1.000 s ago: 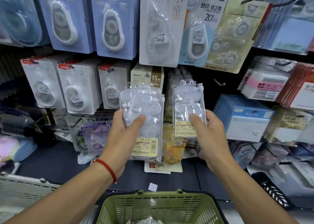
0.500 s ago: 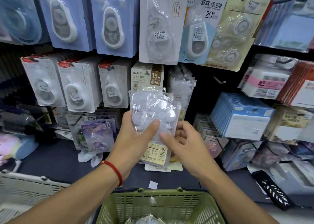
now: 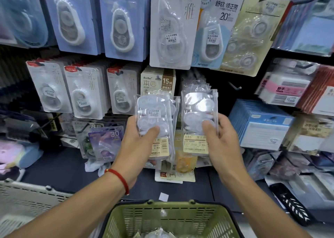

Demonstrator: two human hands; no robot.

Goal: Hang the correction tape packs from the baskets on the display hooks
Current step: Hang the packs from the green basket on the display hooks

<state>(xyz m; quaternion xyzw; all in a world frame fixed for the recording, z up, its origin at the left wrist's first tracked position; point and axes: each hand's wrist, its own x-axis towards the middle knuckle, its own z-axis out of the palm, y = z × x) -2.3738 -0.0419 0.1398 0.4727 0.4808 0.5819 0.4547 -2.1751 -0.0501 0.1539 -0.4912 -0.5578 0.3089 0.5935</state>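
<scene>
My left hand (image 3: 138, 147) grips a small stack of clear correction tape packs (image 3: 153, 115), thumb on the front. My right hand (image 3: 222, 143) holds a single clear correction tape pack (image 3: 197, 109) upright, thumb pressing its front. That pack stands just below and in front of more packs of the same kind hanging on a display hook (image 3: 197, 86). Both hands are side by side, a little apart, in front of the display wall. A green basket (image 3: 168, 218) sits below my arms with a few clear packs showing at its bottom.
Carded correction tapes (image 3: 83, 95) hang in rows to the left and above. An empty hook (image 3: 235, 87) sticks out to the right of the hanging packs. Blue boxes (image 3: 260, 124) stand at right. A white basket (image 3: 23, 199) sits at lower left.
My right hand came over to the stack in my left hand, took one pack from it, and has lifted it right and up toward the hanging packs.
</scene>
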